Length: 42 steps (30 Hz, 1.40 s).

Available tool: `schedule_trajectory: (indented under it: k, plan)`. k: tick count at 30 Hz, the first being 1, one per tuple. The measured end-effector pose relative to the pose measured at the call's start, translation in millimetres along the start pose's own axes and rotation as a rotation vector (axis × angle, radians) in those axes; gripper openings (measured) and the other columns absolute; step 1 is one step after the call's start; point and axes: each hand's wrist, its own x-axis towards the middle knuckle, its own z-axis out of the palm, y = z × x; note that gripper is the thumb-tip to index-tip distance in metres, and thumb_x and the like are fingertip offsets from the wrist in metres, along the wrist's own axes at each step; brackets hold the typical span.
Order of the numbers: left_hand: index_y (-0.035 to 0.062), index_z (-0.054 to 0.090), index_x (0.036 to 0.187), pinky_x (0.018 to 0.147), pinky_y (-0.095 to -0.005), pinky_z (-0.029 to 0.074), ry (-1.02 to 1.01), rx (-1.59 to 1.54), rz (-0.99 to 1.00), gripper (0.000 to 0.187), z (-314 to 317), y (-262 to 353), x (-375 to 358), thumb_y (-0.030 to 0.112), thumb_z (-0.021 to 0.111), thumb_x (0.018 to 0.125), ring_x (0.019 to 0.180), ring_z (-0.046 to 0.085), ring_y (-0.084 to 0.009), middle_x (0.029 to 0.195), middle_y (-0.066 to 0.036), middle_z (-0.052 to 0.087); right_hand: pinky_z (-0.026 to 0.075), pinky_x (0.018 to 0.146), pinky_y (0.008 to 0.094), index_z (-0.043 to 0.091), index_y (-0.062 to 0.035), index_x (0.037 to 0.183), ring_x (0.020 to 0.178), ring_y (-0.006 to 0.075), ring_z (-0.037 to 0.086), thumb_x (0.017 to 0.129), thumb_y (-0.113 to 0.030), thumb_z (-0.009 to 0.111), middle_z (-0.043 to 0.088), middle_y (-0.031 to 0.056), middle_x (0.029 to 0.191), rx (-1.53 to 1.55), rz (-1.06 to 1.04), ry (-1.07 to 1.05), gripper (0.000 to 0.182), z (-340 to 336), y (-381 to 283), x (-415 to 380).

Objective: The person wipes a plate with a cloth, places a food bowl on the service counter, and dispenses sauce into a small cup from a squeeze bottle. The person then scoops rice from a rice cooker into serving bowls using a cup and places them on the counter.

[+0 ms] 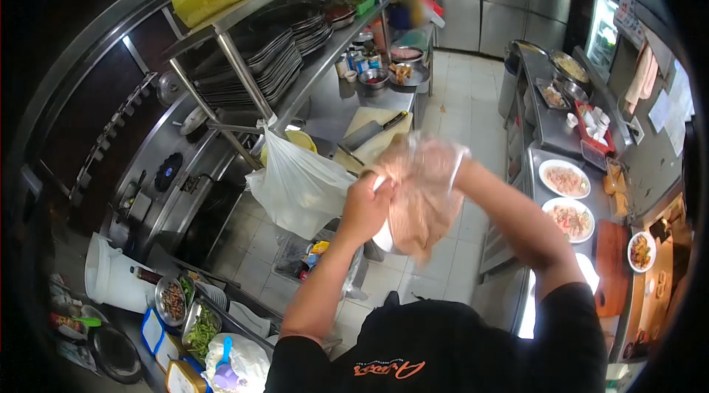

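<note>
My left hand (368,206) is closed around the edge of a white plate (385,237), seen nearly edge-on and mostly hidden. A tan cloth (425,221) lies against the plate and hangs down below it. My right hand (437,160) wears a clear plastic glove and sits at the top of the cloth, its fingers smeared by motion. Just beyond my hands, a knife (375,129) with a dark handle rests on a pale cutting board (362,153) on the steel counter.
A white plastic bag (299,182) hangs from the shelf post at left, above a lined bin (299,251). Plates of food (564,179) stand on the right counter beside a brown board (612,267). Stacked dark trays (255,72) fill the shelf. White floor tiles (467,94) run between the counters.
</note>
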Motion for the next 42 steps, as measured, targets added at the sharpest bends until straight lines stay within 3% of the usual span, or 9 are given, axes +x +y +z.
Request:
schedule_trajectory:
  k: [2,5,11,15,28,35,36,39,42]
  plan:
    - [-0.0031,0.063,0.103,0.068,-0.0323,0.048,-0.038,-0.014,-0.198,0.029,-21,-14,6,0.025,0.059,0.095,0.072,0.059,-0.0142,0.081,-0.011,0.067,0.051,0.094,0.0403,0.054,-0.0058,0.127,0.107,0.0282,0.061,0.087,-0.024,0.064,0.061,0.0138,0.116,0.946,0.556,0.013,0.045,-8,4,3]
    - [-0.005,0.065,0.099,0.072,-0.0287,0.047,0.176,-0.203,-0.117,0.039,-32,-42,26,0.033,0.056,0.097,0.077,0.057,-0.013,0.084,-0.006,0.067,0.057,0.082,0.0335,0.055,0.0039,0.122,0.096,0.0204,0.064,0.083,-0.007,0.07,0.064,0.0118,0.107,1.366,0.968,0.312,0.044,35,15,-15]
    - [0.0011,0.047,0.135,0.079,-0.0289,0.047,0.646,-0.725,-0.236,0.053,-6,-73,23,0.036,0.057,0.096,0.093,0.059,-0.0144,0.115,-0.007,0.061,0.055,0.087,0.033,0.03,-0.0066,0.148,0.101,0.0206,0.06,0.083,0.0,0.063,0.059,0.0107,0.114,1.453,1.093,1.077,0.074,69,-1,-13]
    - [0.0006,0.04,0.139,0.081,-0.0286,0.048,0.101,-0.897,-0.426,0.057,83,-70,-46,0.035,0.056,0.097,0.1,0.059,-0.0191,0.122,-0.009,0.057,0.055,0.083,0.0329,0.04,-0.0021,0.137,0.101,0.0241,0.06,0.086,-0.01,0.064,0.055,0.0147,0.122,1.306,0.921,1.629,0.057,76,-4,5]
    - [-0.0026,0.062,0.099,0.082,-0.0284,0.051,0.427,-1.087,-0.116,0.028,97,-42,39,0.01,0.079,0.08,0.086,0.061,-0.0154,0.1,-0.009,0.066,0.042,0.101,0.0313,0.037,-0.0022,0.143,0.118,0.0144,0.049,0.087,-0.003,0.066,0.05,0.0058,0.134,0.881,0.571,1.322,0.063,40,-29,-40]
    - [-0.0023,0.066,0.105,0.074,-0.027,0.051,-0.344,-0.486,-0.097,0.028,26,-27,60,0.012,0.076,0.083,0.082,0.062,-0.0108,0.091,-0.006,0.069,0.043,0.098,0.0291,0.051,0.0003,0.129,0.109,0.0128,0.053,0.087,-0.004,0.066,0.058,0.0055,0.122,0.866,0.838,0.92,0.045,21,-45,-95]
    - [-0.0042,0.064,0.11,0.076,-0.0271,0.051,-0.401,-0.383,-0.108,0.033,18,-16,59,0.016,0.074,0.085,0.084,0.063,-0.0117,0.093,-0.007,0.07,0.049,0.077,0.0292,0.063,-0.0008,0.11,0.086,0.0109,0.059,0.086,-0.009,0.068,0.065,0.0032,0.092,0.616,0.868,0.927,0.026,23,-44,-98]
    - [-0.0046,0.063,0.113,0.076,-0.0281,0.052,-0.494,-0.986,-0.356,0.036,20,-21,56,0.019,0.072,0.087,0.084,0.064,-0.0127,0.095,-0.007,0.07,0.049,0.074,0.0317,0.065,-0.0016,0.106,0.082,0.0153,0.061,0.084,-0.014,0.071,0.066,0.0092,0.088,0.52,1.094,0.82,0.027,14,-47,-101]
    - [-0.0055,0.065,0.107,0.075,-0.0299,0.051,-0.562,-0.382,-0.063,0.035,25,-19,66,0.024,0.07,0.089,0.08,0.065,-0.0156,0.088,-0.009,0.071,0.05,0.075,0.038,0.065,-0.0041,0.109,0.083,0.0289,0.065,0.082,-0.028,0.072,0.067,0.0158,0.094,0.324,1.087,0.578,0.037,3,-46,-106]
